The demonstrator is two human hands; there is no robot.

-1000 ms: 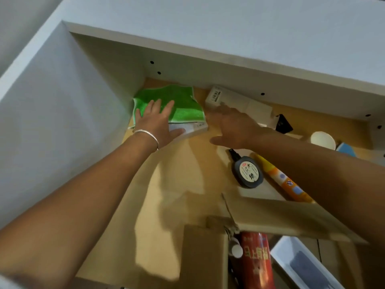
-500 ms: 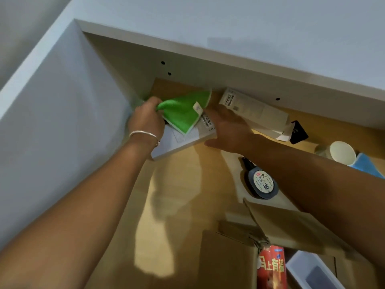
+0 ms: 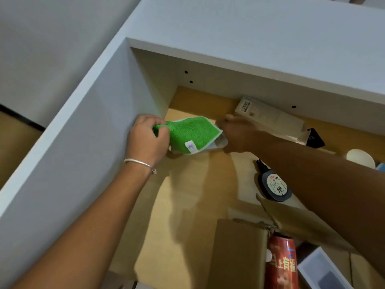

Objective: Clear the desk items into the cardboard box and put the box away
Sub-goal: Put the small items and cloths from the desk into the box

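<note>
A green cloth (image 3: 191, 132) with a small white label lies over a flat white box (image 3: 219, 144) at the back left of the wooden desk (image 3: 187, 205), under a white shelf. My left hand (image 3: 146, 138) pinches the cloth's left edge. The box's right end is in the grip of my right hand (image 3: 235, 132), which holds it lifted off the desk. The cardboard box (image 3: 241, 253) stands open at the near edge, its flaps up, with a red can (image 3: 282, 263) inside.
A long white carton (image 3: 270, 117) leans against the back wall, a black triangular item (image 3: 315, 138) beside it. A round black ink bottle (image 3: 275, 186) lies on the desk. A white paper cup (image 3: 359, 157) is at far right. A white side panel (image 3: 83, 142) closes off the left.
Both hands closed on the pile: the left moved from flat on the cloth to pinching its edge, the right took the box's end. Cloth and box now sit lifted and tilted.
</note>
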